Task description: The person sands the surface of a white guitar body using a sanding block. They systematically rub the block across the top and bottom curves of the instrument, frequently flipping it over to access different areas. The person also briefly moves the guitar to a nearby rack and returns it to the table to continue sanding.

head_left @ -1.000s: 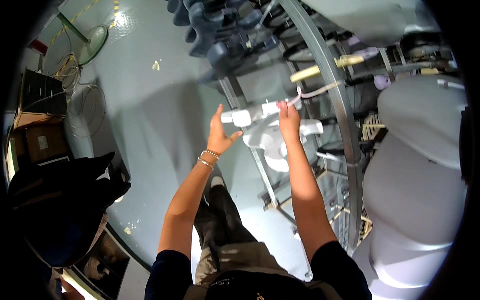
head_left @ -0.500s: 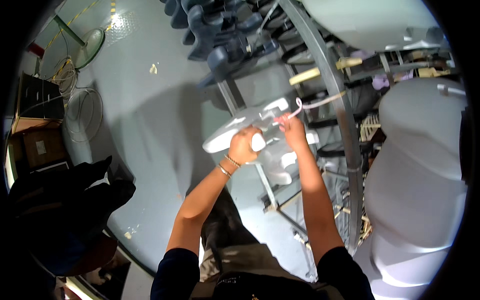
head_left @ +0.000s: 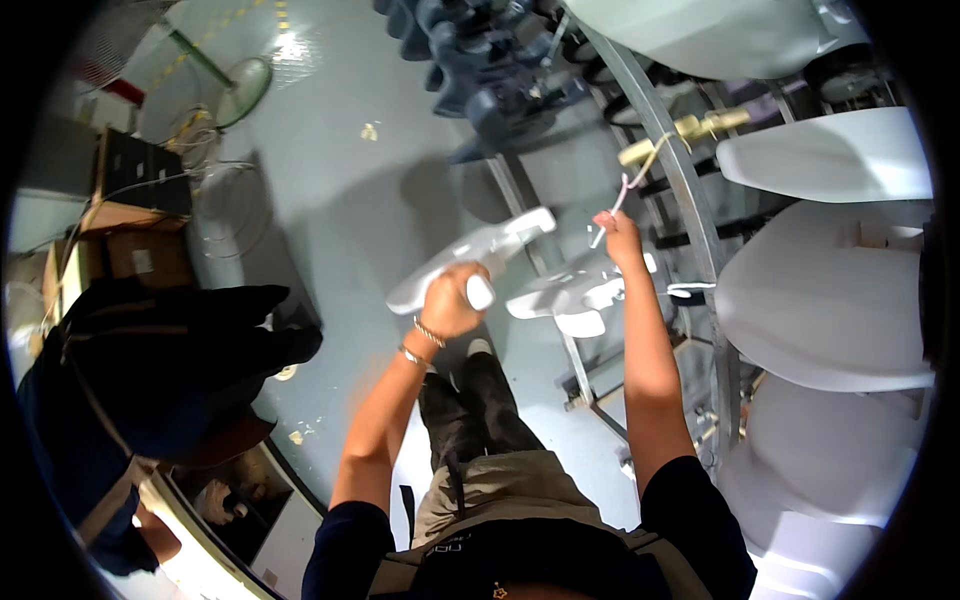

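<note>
The left hand (head_left: pixel 452 300) is wrapped around a white piece (head_left: pixel 492 241), whose far end points toward two o'clock. At that hand's two o'clock, the right hand (head_left: pixel 622 238) pinches a pale cord (head_left: pixel 625 188), just off a metal rack's (head_left: pixel 690 185) nine o'clock side. A second white piece (head_left: pixel 565 288) is at the right hand's seven o'clock.
</note>
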`<state>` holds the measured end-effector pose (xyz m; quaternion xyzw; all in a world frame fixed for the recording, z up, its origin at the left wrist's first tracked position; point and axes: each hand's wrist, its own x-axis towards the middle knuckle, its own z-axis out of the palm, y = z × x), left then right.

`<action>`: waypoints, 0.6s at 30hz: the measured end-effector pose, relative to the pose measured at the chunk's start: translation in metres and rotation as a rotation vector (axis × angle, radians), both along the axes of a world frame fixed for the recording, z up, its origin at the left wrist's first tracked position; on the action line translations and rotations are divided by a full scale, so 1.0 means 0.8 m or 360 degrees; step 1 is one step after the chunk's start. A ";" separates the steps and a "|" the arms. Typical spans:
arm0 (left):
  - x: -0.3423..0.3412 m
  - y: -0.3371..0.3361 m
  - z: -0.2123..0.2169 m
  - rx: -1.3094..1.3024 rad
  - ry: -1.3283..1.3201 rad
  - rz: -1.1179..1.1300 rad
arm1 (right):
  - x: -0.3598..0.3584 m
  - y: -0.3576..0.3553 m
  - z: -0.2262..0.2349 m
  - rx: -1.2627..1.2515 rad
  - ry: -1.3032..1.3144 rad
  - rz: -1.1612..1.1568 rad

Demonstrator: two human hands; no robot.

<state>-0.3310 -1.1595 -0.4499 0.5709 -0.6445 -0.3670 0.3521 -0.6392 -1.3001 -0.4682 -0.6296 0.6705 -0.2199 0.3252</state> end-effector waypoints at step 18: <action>0.085 0.590 0.375 -0.0314 0.0637 0.1117 | 0.223 0.498 -0.144 0.2263 -0.0945 -0.0308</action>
